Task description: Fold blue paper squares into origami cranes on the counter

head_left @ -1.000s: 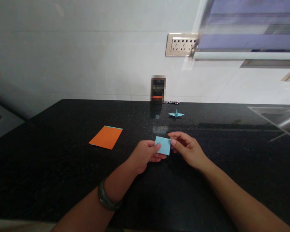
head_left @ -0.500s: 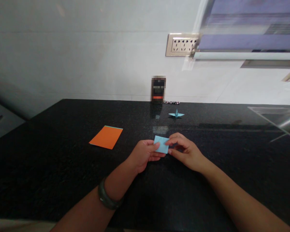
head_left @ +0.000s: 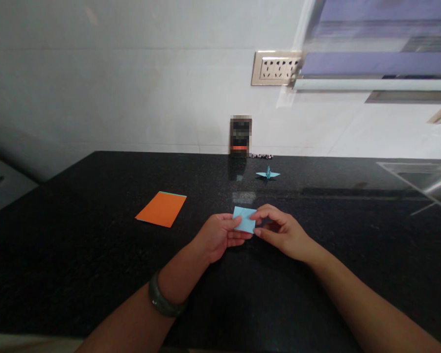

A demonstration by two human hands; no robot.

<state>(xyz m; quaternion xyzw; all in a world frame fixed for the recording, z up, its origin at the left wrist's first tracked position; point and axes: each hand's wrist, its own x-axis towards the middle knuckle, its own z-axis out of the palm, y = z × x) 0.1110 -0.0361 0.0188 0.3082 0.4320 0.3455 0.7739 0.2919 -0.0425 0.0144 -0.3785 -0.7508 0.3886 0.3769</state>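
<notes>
A small folded square of light-blue paper (head_left: 245, 221) is held between my two hands, above the dark countertop (head_left: 220, 299). My left hand (head_left: 220, 235) grips its left side, thumb on top and fingers underneath. At its right edge, my right hand (head_left: 279, 228) has its fingertips on the upper corner and its thumb by the lower one. Beyond the hands stands a blue folded paper crane (head_left: 268, 173), wings spread. To the left lies orange paper (head_left: 162, 210) with a thin green edge showing beneath it.
Against the wall stands a blurred-out dark box (head_left: 240, 136), with a string of beads (head_left: 262, 156) beside it. A sink (head_left: 426, 179) is set into the counter at the right. The wall carries a socket panel (head_left: 277, 69).
The blue paper and both hands have shifted only very slightly. Both hands keep the same hold, and the crane and orange paper stay in place.
</notes>
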